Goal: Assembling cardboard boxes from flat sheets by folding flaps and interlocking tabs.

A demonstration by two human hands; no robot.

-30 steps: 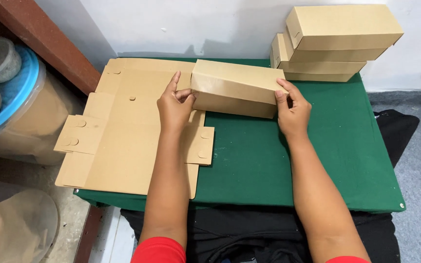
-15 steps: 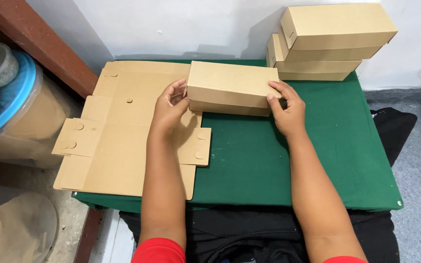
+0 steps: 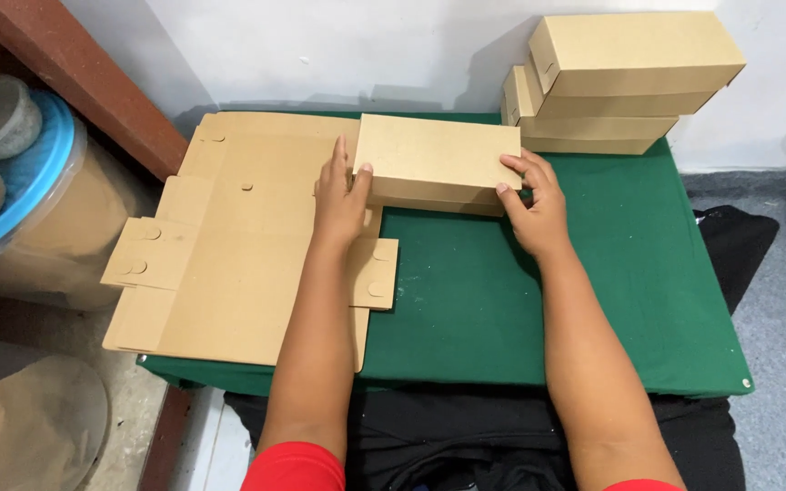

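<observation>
**Both hands clasp a folded carton box**

The closed brown cardboard box (image 3: 437, 162) sits at the middle back of the green table (image 3: 593, 300), its left end over the stack of flat carton blanks (image 3: 229, 245). The left hand (image 3: 340, 195) presses its left end, fingers spread, thumb on the top edge. The right hand (image 3: 534, 205) grips the right end, fingers curled over the corner. Behind, by the white wall (image 3: 338, 45), stand three finished boxes (image 3: 611, 82), piled up
</observation>
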